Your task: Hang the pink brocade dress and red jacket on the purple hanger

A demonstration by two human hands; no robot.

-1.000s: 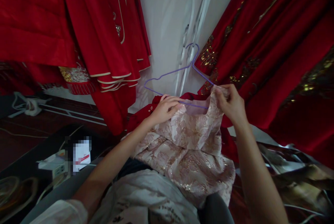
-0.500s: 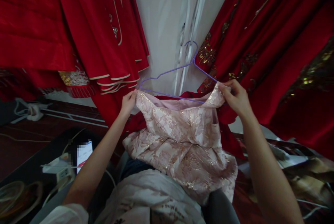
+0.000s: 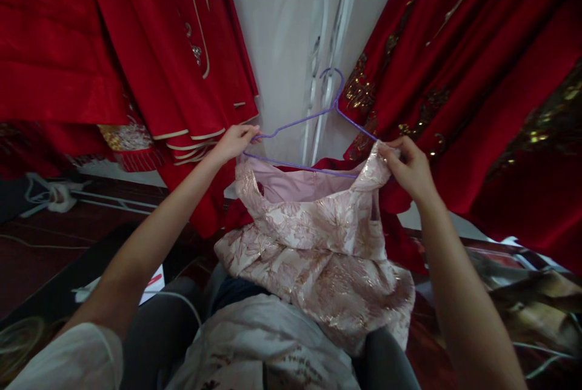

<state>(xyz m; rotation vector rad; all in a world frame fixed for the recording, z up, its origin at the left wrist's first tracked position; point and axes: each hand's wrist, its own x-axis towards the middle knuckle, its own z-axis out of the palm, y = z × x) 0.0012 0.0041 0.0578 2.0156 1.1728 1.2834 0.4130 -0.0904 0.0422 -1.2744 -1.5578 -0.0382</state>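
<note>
From where I stand, the red garments with gold sequins (image 3: 482,117) on the right take up the most room, their folds sloping down to the floor, and more red garments with pale piping (image 3: 182,68) hang on the left. Between them rises a white panel (image 3: 273,32) with upright metal strips. Below it, the pale pink brocade dress (image 3: 313,238) lies across the seated person's lap, neckline away from the body, its skirt bunched over the knees. Nearer the body is the person's pale printed shirt (image 3: 268,335). A thin purple hanger (image 3: 336,105) stands at the neckline, hook uppermost, its lower bar crossing the neck opening. The left hand (image 3: 239,140) pinches the hanger's left end between thumb and fingers; the dress's left strap (image 3: 248,181) sits loose just below. The right hand (image 3: 409,165) pinches the right strap (image 3: 375,165), where the hanger's other end meets the cloth. Smallest, a white cable (image 3: 184,300) curves by the left knee.
</note>
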